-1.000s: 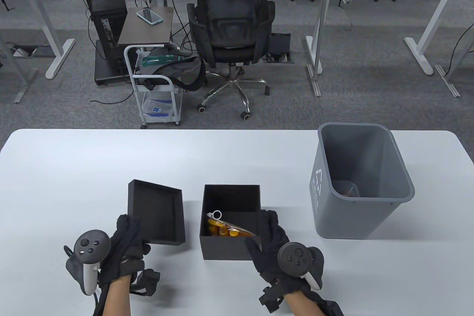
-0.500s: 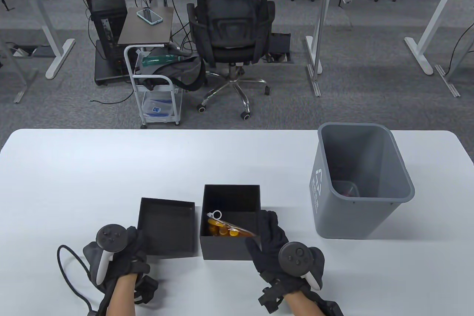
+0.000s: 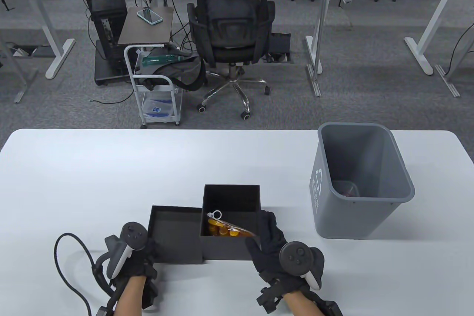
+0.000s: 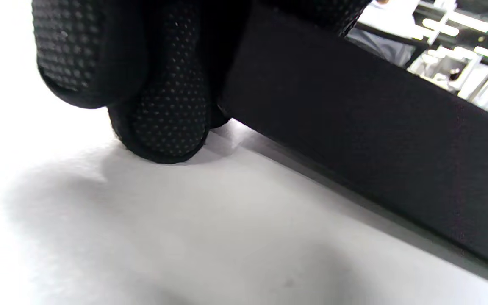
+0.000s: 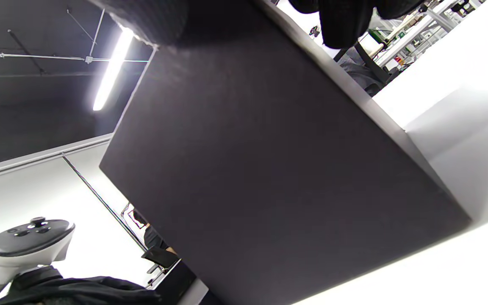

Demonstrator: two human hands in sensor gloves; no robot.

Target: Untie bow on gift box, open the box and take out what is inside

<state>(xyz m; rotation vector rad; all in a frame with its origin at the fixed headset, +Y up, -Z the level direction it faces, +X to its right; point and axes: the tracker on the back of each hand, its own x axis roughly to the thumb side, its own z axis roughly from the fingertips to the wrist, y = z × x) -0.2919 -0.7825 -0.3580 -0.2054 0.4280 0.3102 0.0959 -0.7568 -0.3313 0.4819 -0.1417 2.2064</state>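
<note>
The black gift box [image 3: 226,247] stands open near the table's front edge. Inside it lies a clear bag of orange pieces [image 3: 226,228] with a white ring at its top. My right hand [image 3: 264,236] grips the box's near right corner, thumb on the front wall [image 5: 269,169] and fingers [image 5: 345,21] over the rim. The lid [image 3: 174,232] lies upside down on the table, against the box's left wall. My left hand [image 3: 148,247] holds its near left corner; its fingers [image 4: 163,110] are curled beside the lid's wall [image 4: 375,127] and touch the tabletop.
A grey bin [image 3: 361,216] stands on the table [image 3: 111,168] to the right of the box, something reddish at its bottom. Beyond the far edge a person sits in an office chair [image 3: 231,23], next to a small white cart [image 3: 157,86].
My left hand has brought the upturned lid to the right and set it down flat against the box's left wall. The right hand and the box have not moved.
</note>
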